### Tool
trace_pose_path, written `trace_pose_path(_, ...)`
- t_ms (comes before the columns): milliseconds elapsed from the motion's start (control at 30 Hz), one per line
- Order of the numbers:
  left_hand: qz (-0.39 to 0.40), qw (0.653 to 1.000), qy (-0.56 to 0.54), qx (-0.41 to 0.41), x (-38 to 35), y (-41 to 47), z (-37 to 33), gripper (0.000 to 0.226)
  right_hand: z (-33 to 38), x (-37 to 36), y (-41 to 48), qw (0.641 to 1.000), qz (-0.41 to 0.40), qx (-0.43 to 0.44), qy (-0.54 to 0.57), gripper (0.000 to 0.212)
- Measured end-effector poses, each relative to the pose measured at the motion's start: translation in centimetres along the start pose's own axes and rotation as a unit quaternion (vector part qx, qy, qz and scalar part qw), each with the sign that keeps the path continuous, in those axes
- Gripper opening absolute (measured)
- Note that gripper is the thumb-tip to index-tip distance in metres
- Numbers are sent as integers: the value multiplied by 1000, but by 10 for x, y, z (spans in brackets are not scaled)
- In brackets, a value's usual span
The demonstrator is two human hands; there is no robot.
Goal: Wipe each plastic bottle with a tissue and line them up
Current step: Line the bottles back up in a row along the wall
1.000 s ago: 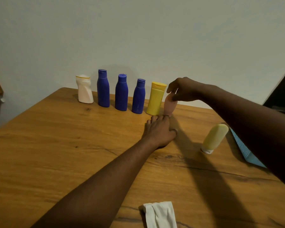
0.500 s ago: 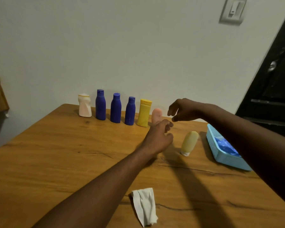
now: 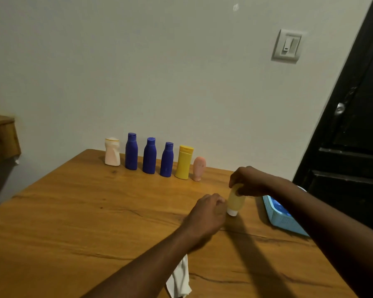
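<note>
Along the back of the wooden table (image 3: 78, 214) stands a row of bottles: a white one (image 3: 112, 154), three blue ones (image 3: 149, 155), a yellow one (image 3: 184, 162) and a small pink one (image 3: 199, 168). My right hand (image 3: 249, 181) grips the top of a pale yellow bottle (image 3: 235, 202) that stands cap-down on the table. My left hand (image 3: 207, 214) is right beside that bottle's lower part, fingers loosely curled; I cannot tell whether it touches. A white tissue (image 3: 179, 280) lies near the front edge, partly under my left forearm.
A light blue plastic basket (image 3: 282, 218) sits at the table's right edge, behind my right forearm. A dark door (image 3: 351, 134) stands to the right, a wall switch (image 3: 287, 46) above. A wooden piece of furniture (image 3: 0, 136) is at far left.
My right hand left the pink bottle standing in the row and came down onto the pale yellow bottle. My left hand moved right, next to it. The camera view tilted up.
</note>
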State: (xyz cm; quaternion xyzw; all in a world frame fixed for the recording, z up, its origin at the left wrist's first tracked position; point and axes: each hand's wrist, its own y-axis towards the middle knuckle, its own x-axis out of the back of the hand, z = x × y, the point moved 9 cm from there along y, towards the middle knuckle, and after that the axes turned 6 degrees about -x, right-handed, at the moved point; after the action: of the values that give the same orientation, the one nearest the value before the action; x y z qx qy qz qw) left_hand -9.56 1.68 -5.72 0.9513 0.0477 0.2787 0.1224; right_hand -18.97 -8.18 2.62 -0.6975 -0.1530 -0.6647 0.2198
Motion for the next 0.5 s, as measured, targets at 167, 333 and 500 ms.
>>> trace_pose_path(167,-7,1000,6,2,1,12,10,46,-3,5,15,999,-23,19,32,34)
trace_pose_path(333,0,1000,3,-1,9,41,14,44,-5,23,49,994,-79,20,78,37)
trace_pose_path(500,15,1000,11,-15,12,67,30,44,-1,29,88,990,-111,20,81,40)
